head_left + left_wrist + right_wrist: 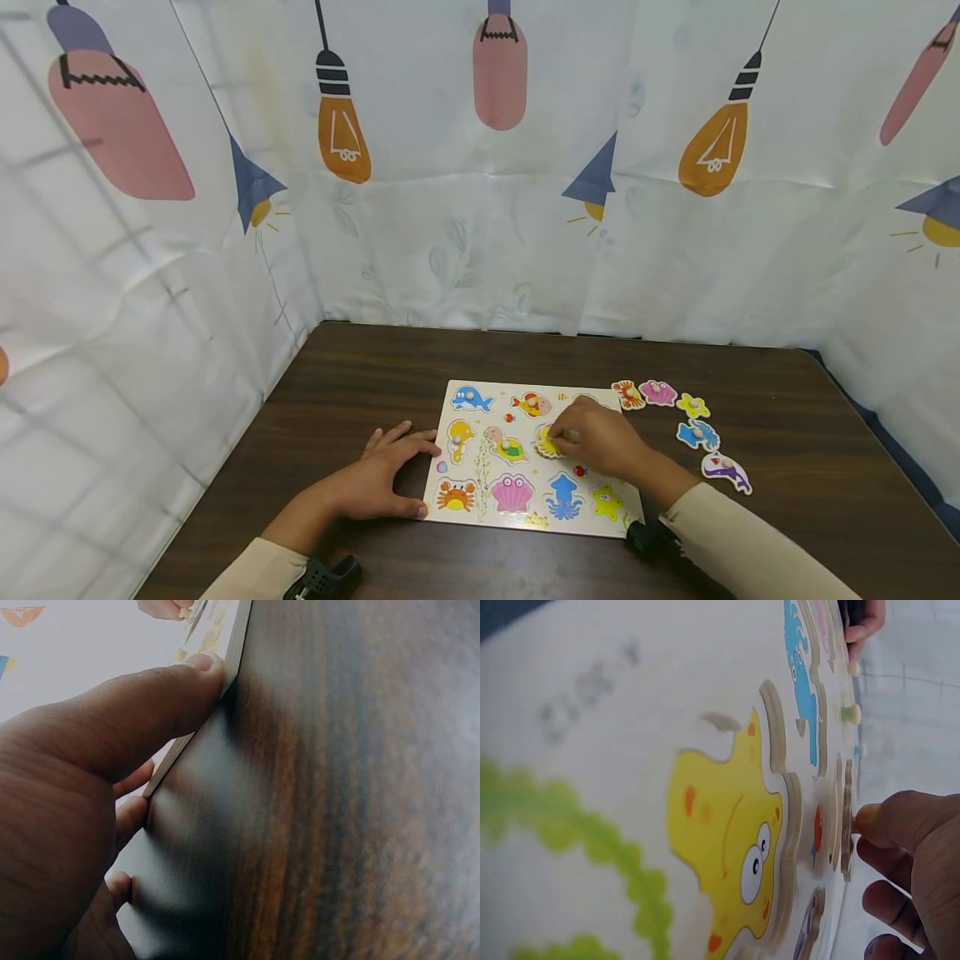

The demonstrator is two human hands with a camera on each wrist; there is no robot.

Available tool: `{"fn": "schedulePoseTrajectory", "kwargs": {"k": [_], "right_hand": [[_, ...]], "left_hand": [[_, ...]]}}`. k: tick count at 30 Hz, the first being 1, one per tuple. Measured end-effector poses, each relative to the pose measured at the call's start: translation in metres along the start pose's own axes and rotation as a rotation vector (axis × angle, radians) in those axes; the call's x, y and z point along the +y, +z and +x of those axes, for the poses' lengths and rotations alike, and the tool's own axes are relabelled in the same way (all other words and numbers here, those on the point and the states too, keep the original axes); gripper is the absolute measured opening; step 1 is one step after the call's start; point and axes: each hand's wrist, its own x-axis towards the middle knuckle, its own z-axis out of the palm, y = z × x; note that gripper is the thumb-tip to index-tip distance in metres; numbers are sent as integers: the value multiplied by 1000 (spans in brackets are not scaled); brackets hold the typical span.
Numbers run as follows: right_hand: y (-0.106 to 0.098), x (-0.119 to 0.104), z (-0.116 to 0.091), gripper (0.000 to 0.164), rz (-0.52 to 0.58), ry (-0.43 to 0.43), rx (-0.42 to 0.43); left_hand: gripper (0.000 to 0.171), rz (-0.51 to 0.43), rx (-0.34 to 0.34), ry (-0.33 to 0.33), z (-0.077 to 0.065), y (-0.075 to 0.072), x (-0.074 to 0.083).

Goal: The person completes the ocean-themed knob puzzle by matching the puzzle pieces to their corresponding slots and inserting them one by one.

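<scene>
A wooden peg puzzle board [480,518] with sea animals lies flat on the table. My right hand [600,437] is over its right half, thumb and finger pinching the knob of a yellow puzzle piece [546,443]. Seen edge-on in the right wrist view, that puzzle piece [847,825] stands just off the board's face. My left hand [375,475] rests at the board's left edge, fingers spread. Its thumb [172,697] touches the edge in the left wrist view. A blue whale piece [471,399], a seahorse piece [460,440] and a turtle piece [507,447] sit in the board.
Right of the board, loose pieces lie in a curve: an orange one [628,395], a pink shell [658,393], a yellow star [693,406], a blue one [698,435] and a purple one [726,472]. A printed curtain [465,250] hangs behind the dark wooden table [390,358].
</scene>
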Motion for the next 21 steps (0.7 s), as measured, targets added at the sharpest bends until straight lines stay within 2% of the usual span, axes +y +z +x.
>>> {"fn": "schedulePoseTrajectory", "kwargs": {"k": [12, 21], "right_hand": [[5, -4, 6, 8, 7, 30, -36], [5, -4, 7, 6, -5, 13, -38]], "left_hand": [[73, -3, 3, 7, 1, 0, 0], [72, -8, 0, 2, 0, 0, 1]]}}
